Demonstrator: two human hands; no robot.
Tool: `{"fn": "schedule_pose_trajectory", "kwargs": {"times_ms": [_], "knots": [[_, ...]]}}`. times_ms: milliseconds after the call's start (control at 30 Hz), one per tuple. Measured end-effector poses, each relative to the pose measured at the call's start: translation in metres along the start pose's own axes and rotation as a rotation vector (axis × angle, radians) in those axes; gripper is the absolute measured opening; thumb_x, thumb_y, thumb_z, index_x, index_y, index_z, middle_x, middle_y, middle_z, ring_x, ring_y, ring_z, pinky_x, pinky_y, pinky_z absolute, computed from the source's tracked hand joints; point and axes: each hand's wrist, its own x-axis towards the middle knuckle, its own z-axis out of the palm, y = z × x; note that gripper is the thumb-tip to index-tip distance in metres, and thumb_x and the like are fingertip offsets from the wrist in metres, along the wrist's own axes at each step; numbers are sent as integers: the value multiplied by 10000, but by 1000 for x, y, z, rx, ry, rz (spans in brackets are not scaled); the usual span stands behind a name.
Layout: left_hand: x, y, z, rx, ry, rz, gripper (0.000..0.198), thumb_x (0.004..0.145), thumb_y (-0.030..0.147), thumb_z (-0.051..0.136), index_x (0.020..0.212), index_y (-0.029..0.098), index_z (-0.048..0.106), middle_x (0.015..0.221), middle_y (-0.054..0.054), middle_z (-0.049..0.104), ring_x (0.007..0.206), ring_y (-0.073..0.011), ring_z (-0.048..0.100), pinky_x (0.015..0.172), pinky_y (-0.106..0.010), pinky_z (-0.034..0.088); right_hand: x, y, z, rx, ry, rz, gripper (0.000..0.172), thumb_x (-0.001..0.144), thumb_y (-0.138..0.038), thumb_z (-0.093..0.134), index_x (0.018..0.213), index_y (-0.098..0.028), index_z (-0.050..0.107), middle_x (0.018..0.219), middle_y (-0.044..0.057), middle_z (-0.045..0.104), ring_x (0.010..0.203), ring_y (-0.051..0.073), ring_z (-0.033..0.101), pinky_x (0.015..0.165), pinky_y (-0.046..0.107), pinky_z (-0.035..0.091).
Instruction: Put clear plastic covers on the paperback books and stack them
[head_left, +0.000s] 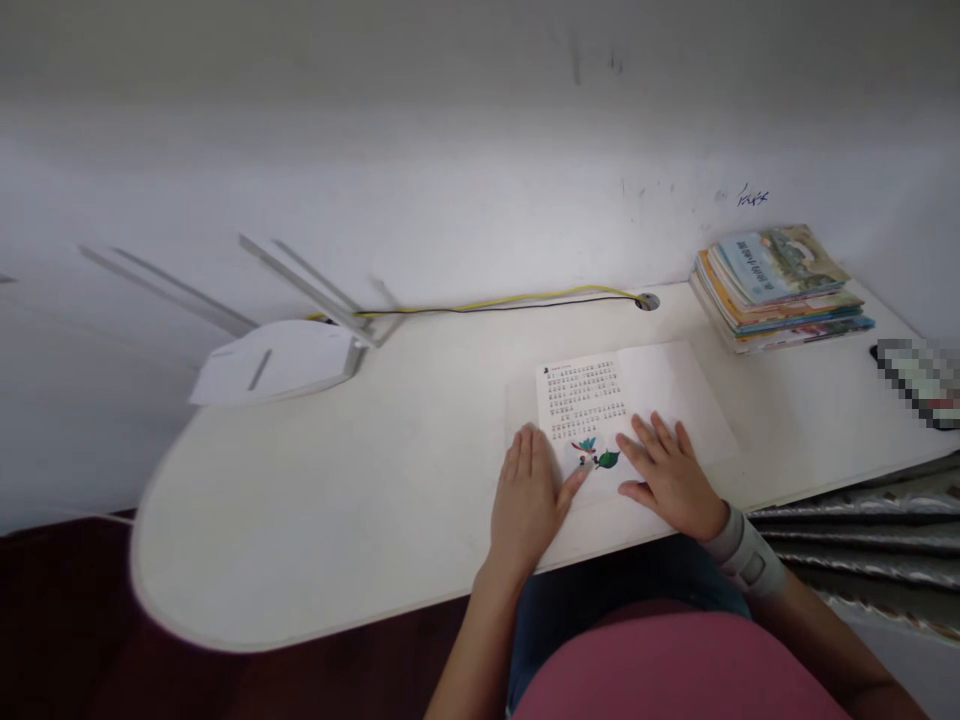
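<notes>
An open book lies flat on the white table in front of me. Its left page has lines of printed characters and a small coloured picture with a green leaf; the right page looks blank. My left hand rests flat at the lower left edge of the book, thumb stretched onto the page by the picture. My right hand lies on the lower part of the book with its fingers spread, fingertips near the fold. A grey band is around the right wrist. Neither hand grips anything.
A stack of thin picture books stands at the back right. Beside it lies a partly blurred dark-edged object. A white router with raised antennas sits at the left. Yellow and black cables run along the wall to a hole.
</notes>
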Motion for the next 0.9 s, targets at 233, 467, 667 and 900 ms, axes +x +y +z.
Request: {"fn": "schedule_pose_trajectory", "kwargs": {"times_ms": [233,467,667,900], "knots": [[2,-2,-5,-26,-29,16,826,866,634,321,1381,-12,341,1415,-269,384,1342,-370,322,1047,-515,348,0,1,1,-7,14,1,597,889,-509,449,1409,-225,375,1515,114,277,1384,358,209,1062,596,223],[3,2,-6,29,-55,4,849,864,646,304,1378,-28,350,1417,-265,383,1333,-391,329,1031,-522,359,0,2,3,-20,17,16,661,888,-518,441,1417,-133,345,1504,162,277,1382,334,228,1070,573,229],[4,4,-5,36,-32,8,832,877,633,277,1365,-34,365,1397,-268,410,1328,-389,338,1021,-521,370,0,3,-2,-37,14,21,649,883,-512,458,1401,-130,375,1492,166,304,1371,342,255,1066,564,242],[2,3,-2,40,-8,-5,858,876,641,269,1387,-48,302,1383,-303,406,1327,-374,349,1020,-517,376,0,4,-2,-30,-1,26,641,875,-511,474,1397,-150,385,1493,156,308,1370,335,259,1057,563,258]]}}
